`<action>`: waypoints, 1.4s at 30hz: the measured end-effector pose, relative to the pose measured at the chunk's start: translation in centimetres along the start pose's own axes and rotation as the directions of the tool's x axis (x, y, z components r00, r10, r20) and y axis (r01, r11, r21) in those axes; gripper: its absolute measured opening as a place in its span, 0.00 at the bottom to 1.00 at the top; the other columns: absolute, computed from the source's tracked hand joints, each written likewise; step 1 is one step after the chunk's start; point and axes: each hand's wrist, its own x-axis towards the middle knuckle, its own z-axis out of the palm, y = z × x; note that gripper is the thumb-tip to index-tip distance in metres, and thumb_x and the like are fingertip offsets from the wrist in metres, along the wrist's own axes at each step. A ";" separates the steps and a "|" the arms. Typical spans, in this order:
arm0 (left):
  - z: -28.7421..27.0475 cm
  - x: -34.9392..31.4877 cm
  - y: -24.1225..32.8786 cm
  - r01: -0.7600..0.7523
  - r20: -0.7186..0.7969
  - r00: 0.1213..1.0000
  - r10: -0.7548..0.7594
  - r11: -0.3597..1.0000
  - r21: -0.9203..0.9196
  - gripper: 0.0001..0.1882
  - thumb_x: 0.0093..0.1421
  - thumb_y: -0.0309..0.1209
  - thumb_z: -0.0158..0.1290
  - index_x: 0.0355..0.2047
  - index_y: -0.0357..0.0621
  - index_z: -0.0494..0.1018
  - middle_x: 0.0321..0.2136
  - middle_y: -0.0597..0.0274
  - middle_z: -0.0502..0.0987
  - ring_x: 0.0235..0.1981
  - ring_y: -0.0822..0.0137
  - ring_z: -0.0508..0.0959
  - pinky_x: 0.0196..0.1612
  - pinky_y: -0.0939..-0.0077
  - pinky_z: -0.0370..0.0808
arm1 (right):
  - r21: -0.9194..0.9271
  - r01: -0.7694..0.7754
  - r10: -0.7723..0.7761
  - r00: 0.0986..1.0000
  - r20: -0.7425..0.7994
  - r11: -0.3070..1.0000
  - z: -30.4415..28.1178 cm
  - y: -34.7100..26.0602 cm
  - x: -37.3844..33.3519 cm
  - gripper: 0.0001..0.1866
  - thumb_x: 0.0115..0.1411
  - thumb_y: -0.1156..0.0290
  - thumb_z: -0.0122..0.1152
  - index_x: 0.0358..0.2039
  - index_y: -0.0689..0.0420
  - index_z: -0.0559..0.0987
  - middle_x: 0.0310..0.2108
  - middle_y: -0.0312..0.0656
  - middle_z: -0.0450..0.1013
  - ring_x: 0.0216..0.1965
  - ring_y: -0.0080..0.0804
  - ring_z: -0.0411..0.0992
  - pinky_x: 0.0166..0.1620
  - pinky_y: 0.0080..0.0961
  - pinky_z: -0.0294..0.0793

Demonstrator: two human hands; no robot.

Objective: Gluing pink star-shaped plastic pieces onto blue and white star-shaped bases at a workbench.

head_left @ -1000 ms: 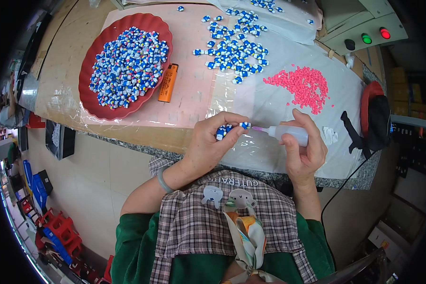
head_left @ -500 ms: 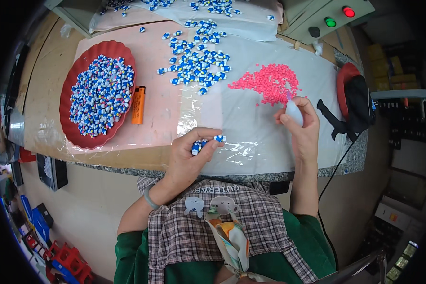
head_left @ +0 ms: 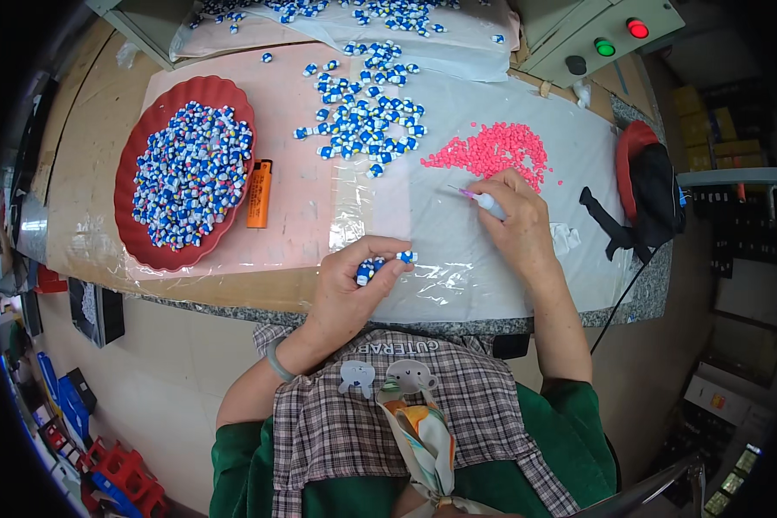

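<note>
Near the table's front edge, my left hand (head_left: pixel 347 281) is closed around several small blue-and-white figurines (head_left: pixel 368 270). One more figurine (head_left: pixel 407 256) is pinched between its thumb and forefinger, sticking out to the right. My right hand (head_left: pixel 515 216) grips a white squeeze bottle (head_left: pixel 491 205) with a thin needle tip on a purple base (head_left: pixel 468 193), which points left and slightly up. The tip is apart from the figurine. Just beyond my right hand lies a heap of small pink pieces (head_left: pixel 501 147). A cluster of loose blue-and-white figurines (head_left: pixel 367 112) spreads over the middle of the table.
A red scalloped tray (head_left: pixel 126 198) heaped with figurines stands at the left, an orange lighter (head_left: pixel 259 194) beside it. Crumpled white tissue (head_left: pixel 565 238) lies right of my right hand. Farther right are a black cloth item (head_left: pixel 652 194) and a grey control box (head_left: pixel 578 43) with lit buttons.
My right hand has moved left and turned, so the bottle's needle now points left instead of up at the pink pieces. My left hand stays nearly in place with its figurines.
</note>
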 end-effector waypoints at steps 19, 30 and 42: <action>0.1 0.1 -0.4 -0.059 0.032 0.998 0.058 0.998 0.037 0.09 0.63 0.23 0.52 0.44 0.38 0.75 0.31 0.63 0.80 0.25 0.83 0.72 0.28 0.87 0.69 | 0.639 -0.255 0.105 0.959 0.263 0.725 -0.3 -1.7 -1.2 0.05 0.52 0.81 0.60 0.27 0.60 0.72 0.30 0.39 0.72 0.28 0.22 0.72 0.29 0.21 0.71; 0.3 0.1 -0.3 -0.118 0.020 0.993 0.116 0.976 0.182 0.10 0.61 0.22 0.54 0.43 0.38 0.76 0.32 0.63 0.80 0.28 0.80 0.74 0.31 0.85 0.71 | 0.760 -0.333 0.065 0.930 0.361 0.558 1.7 -4.6 -2.5 0.09 0.55 0.84 0.60 0.32 0.59 0.69 0.31 0.40 0.73 0.26 0.19 0.71 0.28 0.17 0.71; 0.6 0.1 -0.5 -0.249 0.065 0.968 0.241 0.918 0.309 0.11 0.58 0.20 0.55 0.42 0.38 0.76 0.35 0.55 0.80 0.35 0.65 0.80 0.39 0.76 0.75 | 0.667 -0.483 0.102 0.845 0.525 0.567 1.2 -5.1 -2.1 0.14 0.55 0.84 0.62 0.38 0.59 0.68 0.30 0.38 0.71 0.27 0.17 0.68 0.30 0.16 0.70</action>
